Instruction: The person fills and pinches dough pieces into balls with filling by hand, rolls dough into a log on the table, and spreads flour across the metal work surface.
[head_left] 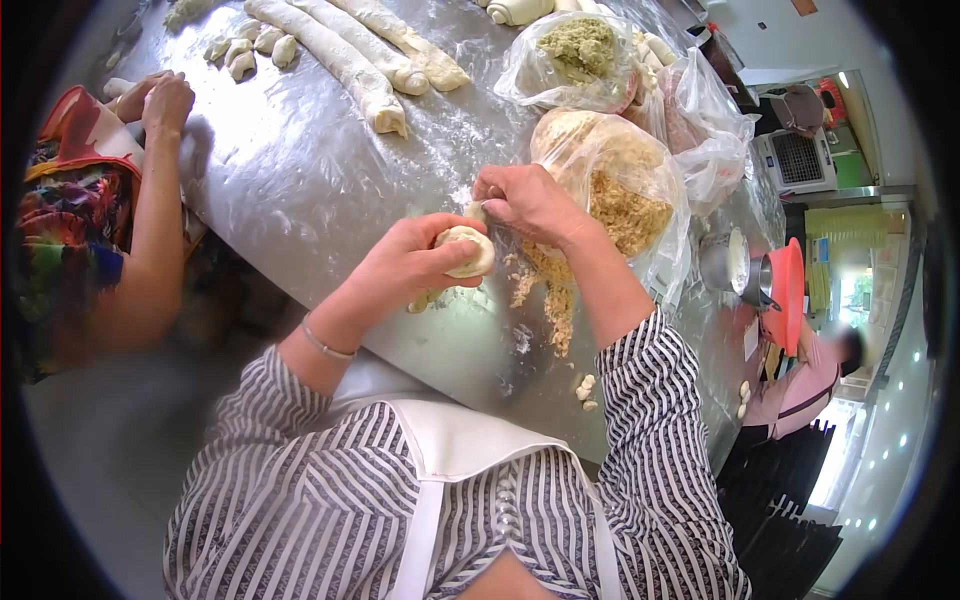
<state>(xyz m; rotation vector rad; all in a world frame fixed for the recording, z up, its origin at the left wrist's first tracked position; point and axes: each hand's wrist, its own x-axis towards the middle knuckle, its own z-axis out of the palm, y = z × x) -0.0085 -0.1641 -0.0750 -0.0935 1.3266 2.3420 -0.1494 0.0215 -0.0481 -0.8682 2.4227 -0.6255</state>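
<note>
My left hand (420,255) is closed around a round piece of dough (466,252), with the thumb pressed into its middle. Just beyond it, my right hand (528,203) pinches a small pale bit of dough (475,211) between thumb and fingers. Some greenish dough (424,301) shows below my left hand, partly hidden. To the right of my right hand, an open plastic bag (655,190) holds a crumbly tan filling (622,212). Part of that filling (556,300) has spilled onto the metal table under my right forearm.
Long dough rolls (345,75) and small dough pieces (240,58) lie on the floured metal table (280,190). A bag of green filling (578,50) stands at the back. Another person's hands (165,100) rest at the left edge. A red basin (786,298) is at right, near another person (800,385).
</note>
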